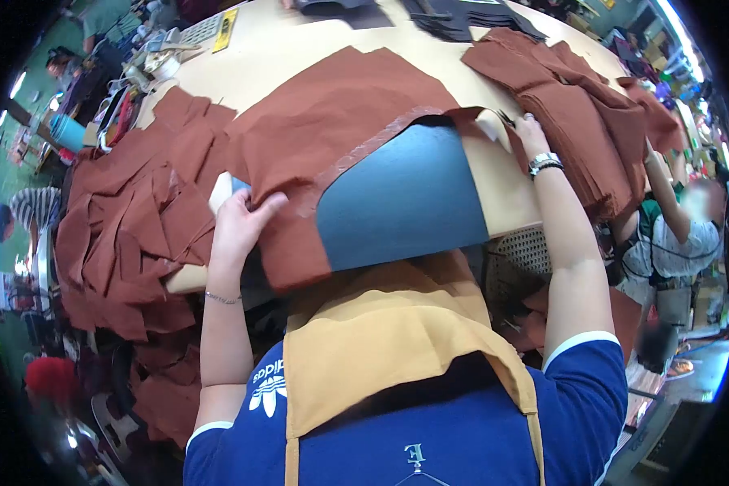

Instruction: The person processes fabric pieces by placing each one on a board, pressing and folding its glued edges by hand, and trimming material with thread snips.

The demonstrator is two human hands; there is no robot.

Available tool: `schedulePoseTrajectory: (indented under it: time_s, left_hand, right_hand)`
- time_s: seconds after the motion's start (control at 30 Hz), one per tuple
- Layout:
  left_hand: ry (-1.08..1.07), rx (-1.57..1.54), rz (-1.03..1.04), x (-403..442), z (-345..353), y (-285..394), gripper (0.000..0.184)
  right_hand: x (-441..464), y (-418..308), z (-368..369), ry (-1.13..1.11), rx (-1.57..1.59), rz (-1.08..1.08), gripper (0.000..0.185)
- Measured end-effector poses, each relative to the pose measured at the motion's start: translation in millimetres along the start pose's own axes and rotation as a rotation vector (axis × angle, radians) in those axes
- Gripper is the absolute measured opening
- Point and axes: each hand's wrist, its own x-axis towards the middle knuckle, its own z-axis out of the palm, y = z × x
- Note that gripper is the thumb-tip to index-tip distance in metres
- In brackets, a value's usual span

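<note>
A rust-brown cloth piece (340,97) lies across the table in front of me, with a curved edge marked by pale streaks. Under that edge shows a blue-grey board (405,198). My left hand (247,223) grips the cloth at its left side, thumb on top, fingers partly hidden. My right hand (530,134) is closed at the far right end of the cloth's edge, where a narrow strip lifts and curls. A small dark item (506,119) shows at its fingertips, too small to name.
Rust-brown cloth heaps (138,219) hang over the table's left side. A folded cloth stack (575,121) lies right of my right hand. Dark pieces (486,20) and a yellow tool (225,31) lie at the back of the pale table (283,36). Another person (680,235) is at the right.
</note>
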Motion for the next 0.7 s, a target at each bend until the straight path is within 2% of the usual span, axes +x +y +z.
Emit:
schedulePoseTrajectory:
  time_s: [0.03, 0.07, 0.13, 0.17, 0.2, 0.23, 0.27, 0.33, 0.37, 0.4, 0.47, 0.53, 0.57, 0.63, 0.67, 0.7]
  left_hand:
    - [-0.105, -0.233, 0.018, -0.7, 6.8, 0.9, 0.033]
    - [-0.192, -0.227, -0.065, 5.0, 8.8, 0.3, 0.032]
    - [-0.361, -0.206, -0.236, 15.2, 7.6, 2.5, 0.034]
    - [-0.297, -0.794, -0.209, 9.3, 19.4, 12.5, 0.031]
    - [-0.180, -1.024, -0.306, 11.3, 25.2, 22.5, 0.034]
    - [-0.216, -1.266, -0.400, 15.2, 30.3, 24.0, 0.034]
    - [-0.247, -1.506, -0.498, 19.5, 34.9, 22.8, 0.034]
    - [-0.351, -1.488, -0.559, 32.9, 49.7, 7.2, 0.036]
    - [-0.399, -1.479, -0.591, 38.6, 53.2, 1.6, 0.038]
    - [-0.359, -1.424, -0.633, 41.6, 52.9, 4.8, 0.039]
    - [-0.318, -1.303, -0.659, 43.2, 53.9, 12.3, 0.040]
    - [-0.367, -1.163, -0.563, 42.8, 56.0, 7.8, 0.041]
    - [-0.387, -1.140, -0.499, 39.9, 55.8, 13.0, 0.040]
    - [-0.390, -1.150, -0.387, 29.1, 49.2, 40.0, 0.038]
    - [-0.377, -1.186, -0.337, 25.1, 46.2, 52.1, 0.036]
    - [-0.415, -1.198, -0.428, 29.5, 46.8, 41.5, 0.036]
  right_hand:
    - [2.4, 14.8, 16.3, 0.005, -0.086, -0.116, 0.028]
    - [4.9, 30.0, 33.1, 0.020, -0.173, -0.231, 0.036]
    - [16.6, 30.2, 43.0, -0.061, -0.046, -0.015, 0.036]
    - [13.7, 24.0, 35.4, -0.133, -0.251, -0.140, 0.035]
    - [7.4, 8.3, 16.0, -0.207, -0.454, -0.267, 0.035]
    - [11.2, 25.7, 44.0, -0.061, 0.241, 0.053, 0.029]
    - [15.5, 45.4, 74.7, 0.269, 0.983, 0.208, 0.027]
    - [-9.6, 6.6, 17.7, 0.379, 0.613, 0.415, 0.029]
    - [-24.1, -16.5, -21.5, 0.235, 1.051, 0.634, 0.030]
    - [-29.9, -23.1, -21.5, 0.386, 1.289, 0.654, 0.029]
    - [-49.6, -34.9, -34.7, 0.634, 1.495, 0.500, 0.028]
    - [-68.2, -83.6, -78.5, 0.638, 1.649, 0.456, 0.038]
    - [-74.0, -102.0, -85.1, 0.522, 1.542, 0.355, 0.050]
    - [-80.0, -140.4, -85.3, 0.228, 1.576, 0.105, 0.042]
    - [-86.4, -162.8, -88.0, 0.068, 1.459, 0.049, 0.034]
    - [-92.4, -189.6, -95.0, -0.029, 1.475, 0.022, 0.033]
